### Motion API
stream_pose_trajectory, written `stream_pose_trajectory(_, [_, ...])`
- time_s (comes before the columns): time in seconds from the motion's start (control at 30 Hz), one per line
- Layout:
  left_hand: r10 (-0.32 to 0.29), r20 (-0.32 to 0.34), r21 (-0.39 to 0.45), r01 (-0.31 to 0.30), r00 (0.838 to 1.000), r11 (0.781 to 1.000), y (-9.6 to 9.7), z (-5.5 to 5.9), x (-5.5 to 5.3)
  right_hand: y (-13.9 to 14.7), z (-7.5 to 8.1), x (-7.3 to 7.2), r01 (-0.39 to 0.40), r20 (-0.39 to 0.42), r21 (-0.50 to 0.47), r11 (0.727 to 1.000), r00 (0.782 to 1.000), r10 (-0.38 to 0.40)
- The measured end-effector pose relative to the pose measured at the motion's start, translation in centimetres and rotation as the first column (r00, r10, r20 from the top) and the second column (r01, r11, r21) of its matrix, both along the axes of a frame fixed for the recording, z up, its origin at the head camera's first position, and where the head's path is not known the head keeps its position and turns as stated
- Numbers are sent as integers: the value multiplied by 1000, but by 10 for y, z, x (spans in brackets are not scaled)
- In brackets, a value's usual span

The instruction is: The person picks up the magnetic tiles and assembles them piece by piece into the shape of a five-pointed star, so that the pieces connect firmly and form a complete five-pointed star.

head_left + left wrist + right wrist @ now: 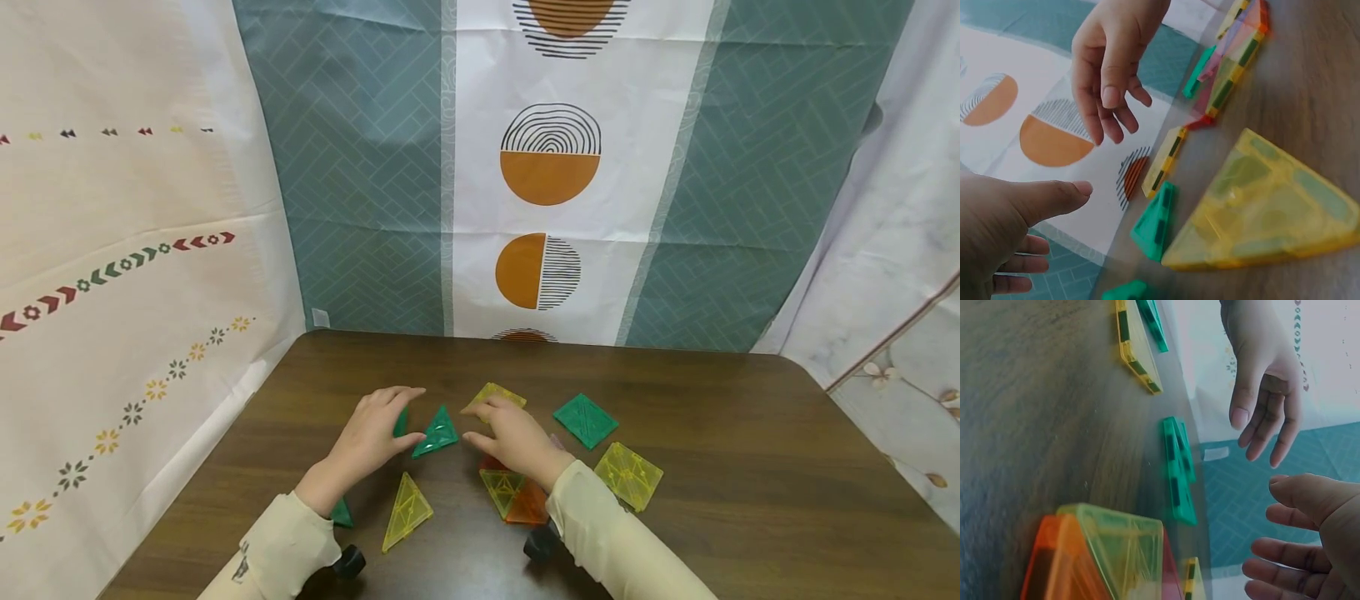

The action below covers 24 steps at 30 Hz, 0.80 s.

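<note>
Both hands are raised over the table with nothing held. My left hand (367, 437) has its fingers spread forward, thumb apart, beside a green triangular tile (437, 433). Another green tile (401, 422) shows partly behind its fingers. Loosely bent and spread, the fingers of my right hand (517, 437) hover near a yellow tile (504, 392) that they partly cover. Under the right wrist lie a yellow-green triangle (501, 490) and an orange tile (528, 505), with a red one (491, 463) partly hidden. A translucent yellow triangle (1266, 212) looms large in the left wrist view.
Right of the hands lie a green square tile (587, 420) and a yellow square-shaped tile (630, 475). A green piece (342, 513) peeks out by the left wrist. The brown wooden table (720, 417) meets hanging patterned cloths (360, 167) at its back and sides.
</note>
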<state>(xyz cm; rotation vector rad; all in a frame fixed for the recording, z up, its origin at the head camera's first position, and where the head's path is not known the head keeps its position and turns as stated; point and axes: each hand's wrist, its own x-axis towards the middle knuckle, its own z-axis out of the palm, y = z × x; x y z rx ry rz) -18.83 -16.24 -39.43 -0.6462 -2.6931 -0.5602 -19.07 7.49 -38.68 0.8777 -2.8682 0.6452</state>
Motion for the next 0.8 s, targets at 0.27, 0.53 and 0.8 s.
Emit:
stream_pose_trajectory(0.27, [23,37,7,-23,999,1000,-9,-10,-1,-11,-4,-2,-13,10,46,999,1000,12])
stream_pose_trajectory(0.53, [50,68,-9,-50,996,999,-17,-19,0,-20,-9,-8,-42,11,87,995,999,42])
stream_pose_trajectory(0.8, [89,110,-11,-89,990,996,-23,-29,2,-27,-16,-10,-94,2,166,982,995,95])
